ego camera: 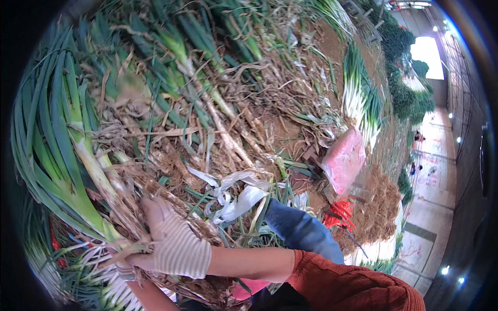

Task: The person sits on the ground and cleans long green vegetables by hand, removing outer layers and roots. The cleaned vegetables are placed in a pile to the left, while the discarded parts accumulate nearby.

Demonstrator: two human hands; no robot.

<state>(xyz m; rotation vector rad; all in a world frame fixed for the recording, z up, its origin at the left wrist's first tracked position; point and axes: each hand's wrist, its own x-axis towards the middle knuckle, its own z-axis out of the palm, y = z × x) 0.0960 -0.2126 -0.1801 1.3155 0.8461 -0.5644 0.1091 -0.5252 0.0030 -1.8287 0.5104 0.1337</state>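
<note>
My right hand [171, 239], in a striped knitted glove, reaches in from the lower right and grips the pale, dirty lower stems of some long green onions [97, 173]. Their green leaves [46, 128] fan out along the left rim. Just below, my left hand [126, 269], also gloved, is mostly hidden under dry husks and stems; it closes around the same stems. Cleaned white onion stems [116, 289] lie beneath it. Above my hands is a pile of untrimmed green onions [218, 116] with dry outer leaves. White plastic strips [241, 198] lie right of my hands.
A blue-clad leg [303, 229] is beside my right arm. Beyond are a pink plastic-wrapped pack [344, 159], red ties [340, 214] and a brown fibrous heap [375, 210]. Bundled green onions [360, 93] stand farther off. Distant people [416, 169] are near the hall floor's edge.
</note>
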